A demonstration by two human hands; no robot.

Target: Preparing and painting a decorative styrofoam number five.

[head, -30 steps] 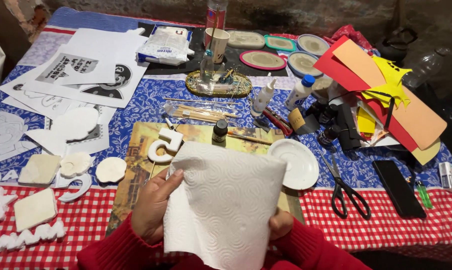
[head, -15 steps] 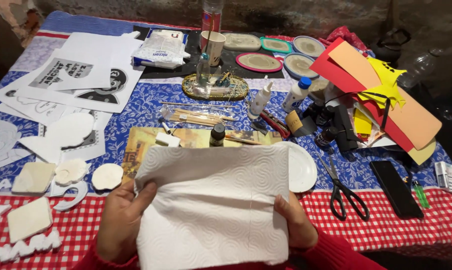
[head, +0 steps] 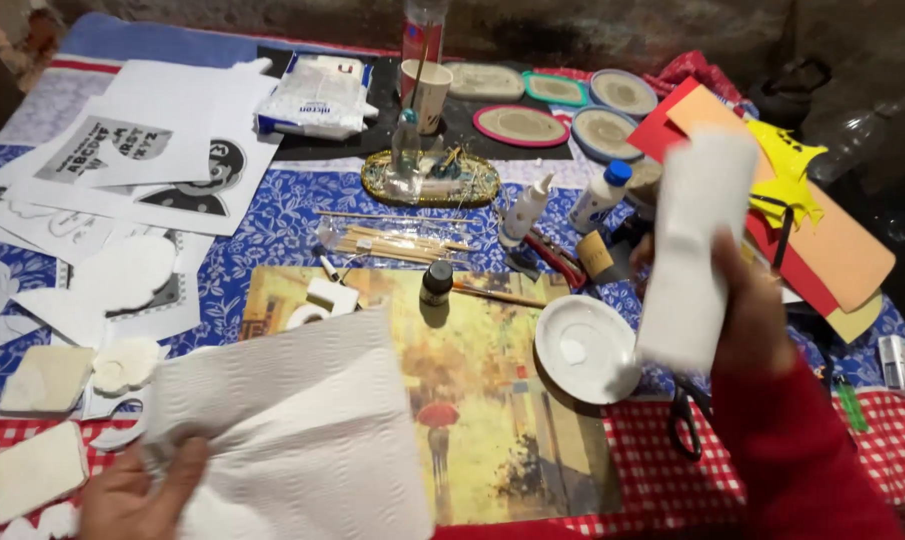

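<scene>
My left hand (head: 132,495) is at the bottom left and grips the lower left corner of a white paper towel sheet (head: 292,430). The sheet lies spread over the left part of a yellow painted picture board (head: 472,400). My right hand (head: 747,310), in a red sleeve, is raised at the right and holds a blurred white strip of paper towel (head: 692,250) upright. Below this strip, a white plate (head: 582,345) rests on the board's right edge. A small dark-capped bottle (head: 435,283) stands at the board's top edge.
Scissors (head: 687,420) lie under my right arm. Wooden sticks (head: 392,240), two glue bottles (head: 524,210), a paper cup (head: 430,92) and a tissue packet (head: 317,95) fill the middle. Printed paper sheets (head: 142,160) and white cut-outs (head: 122,365) lie left, coloured foam sheets (head: 822,230) right.
Both hands held the towel spread in front of me. Now my right hand has moved up and to the right with a white strip, and my left hand keeps the sheet low.
</scene>
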